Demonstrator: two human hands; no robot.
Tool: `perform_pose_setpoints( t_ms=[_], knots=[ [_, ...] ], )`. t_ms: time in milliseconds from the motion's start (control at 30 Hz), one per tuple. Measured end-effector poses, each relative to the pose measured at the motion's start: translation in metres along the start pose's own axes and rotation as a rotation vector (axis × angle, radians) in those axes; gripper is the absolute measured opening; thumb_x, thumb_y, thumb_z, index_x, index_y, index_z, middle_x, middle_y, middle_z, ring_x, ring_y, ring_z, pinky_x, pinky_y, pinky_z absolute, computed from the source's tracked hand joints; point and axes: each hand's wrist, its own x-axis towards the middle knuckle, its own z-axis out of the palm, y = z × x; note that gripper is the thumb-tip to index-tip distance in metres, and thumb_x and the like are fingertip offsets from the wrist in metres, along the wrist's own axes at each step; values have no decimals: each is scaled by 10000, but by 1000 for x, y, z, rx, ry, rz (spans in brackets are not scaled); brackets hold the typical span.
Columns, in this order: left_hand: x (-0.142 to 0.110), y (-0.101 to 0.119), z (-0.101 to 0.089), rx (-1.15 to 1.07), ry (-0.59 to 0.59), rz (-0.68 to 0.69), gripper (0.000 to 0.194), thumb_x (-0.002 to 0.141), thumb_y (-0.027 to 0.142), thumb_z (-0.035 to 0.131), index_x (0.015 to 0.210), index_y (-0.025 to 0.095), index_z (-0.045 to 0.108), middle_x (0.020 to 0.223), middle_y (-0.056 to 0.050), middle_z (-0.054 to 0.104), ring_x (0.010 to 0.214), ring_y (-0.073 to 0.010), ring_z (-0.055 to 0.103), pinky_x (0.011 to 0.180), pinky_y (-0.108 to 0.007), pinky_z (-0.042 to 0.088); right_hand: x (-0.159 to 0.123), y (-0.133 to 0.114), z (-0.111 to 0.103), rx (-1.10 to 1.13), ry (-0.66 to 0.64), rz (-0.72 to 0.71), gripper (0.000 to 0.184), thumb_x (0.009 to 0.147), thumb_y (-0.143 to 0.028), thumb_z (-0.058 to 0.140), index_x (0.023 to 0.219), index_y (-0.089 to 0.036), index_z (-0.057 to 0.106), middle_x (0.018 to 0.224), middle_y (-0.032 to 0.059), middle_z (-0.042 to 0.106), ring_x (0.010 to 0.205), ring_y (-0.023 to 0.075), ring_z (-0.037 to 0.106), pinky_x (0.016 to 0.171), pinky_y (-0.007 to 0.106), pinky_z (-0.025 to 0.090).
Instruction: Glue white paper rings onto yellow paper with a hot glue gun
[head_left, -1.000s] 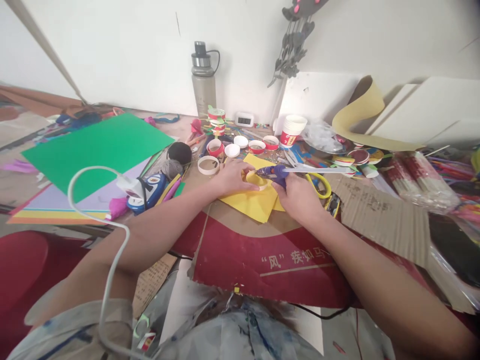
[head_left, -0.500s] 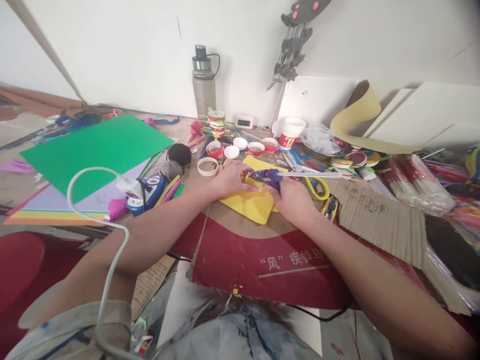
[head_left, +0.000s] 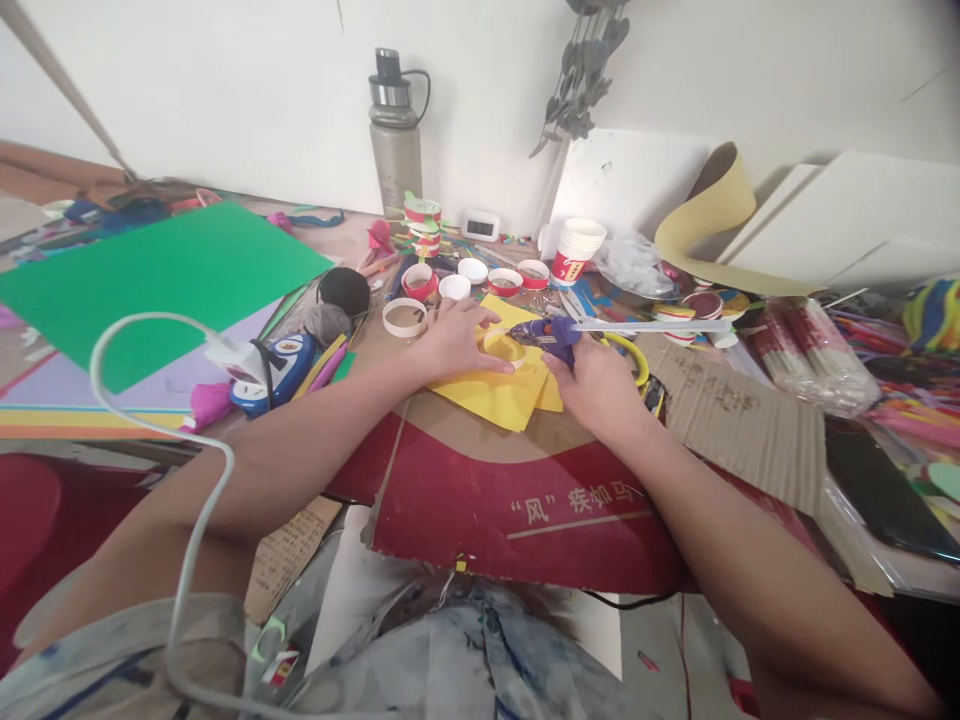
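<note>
My right hand (head_left: 602, 388) is closed around the handle of a blue glue gun (head_left: 546, 336). A long translucent glue stick (head_left: 652, 325) sticks out of its back. The nozzle points left, over a small paper ring (head_left: 510, 359) on a sheet of yellow paper (head_left: 491, 400). Thumb and index finger spread, my left hand (head_left: 459, 342) rests on the sheet at the ring's left side. I cannot tell whether its fingertips touch the ring.
Several cut paper-cup rings and white cup bottoms (head_left: 472, 271) lie behind my hands, near stacked paper cups (head_left: 578, 250). Yellow-handled scissors (head_left: 628, 356) lie to the right. A green sheet (head_left: 165, 285) covers the left side. A white cable (head_left: 196, 530) loops over my left arm.
My left fingers have spread and drawn back a little from the ring, which shows more fully now. The glue gun stays close above it. The whole view has shifted slightly.
</note>
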Motion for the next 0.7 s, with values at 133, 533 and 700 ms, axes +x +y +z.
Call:
perform_pose_setpoints(
  t_ms=[133, 533, 700],
  knots=[
    [0, 3, -4, -11, -52, -22, 740, 728, 663, 875, 1357, 298, 742, 1454, -102, 639, 1424, -432, 459, 1148, -547, 376, 1, -3, 0, 30, -24, -6, 389, 1077, -301, 489, 1291, -32, 671, 1190, 291, 773, 1101, 404, 760, 931, 477, 557],
    [5, -4, 4, -26, -41, 36, 586, 753, 586, 886, 1218, 248, 771, 1318, -95, 699, 1334, -390, 537, 1144, -525, 399, 5, -16, 6, 3, -83, -64, 399, 1083, -307, 464, 1282, -35, 679, 1227, 285, 771, 1120, 394, 753, 954, 471, 545],
    [4, -1, 3, -27, -36, 16, 603, 747, 568, 912, 1228, 234, 769, 1313, -101, 707, 1339, -395, 535, 1140, -530, 403, 5, -15, 7, 3, -61, -54, 393, 1074, -318, 477, 1246, -38, 693, 1198, 288, 774, 1102, 394, 756, 941, 474, 545]
  ],
)
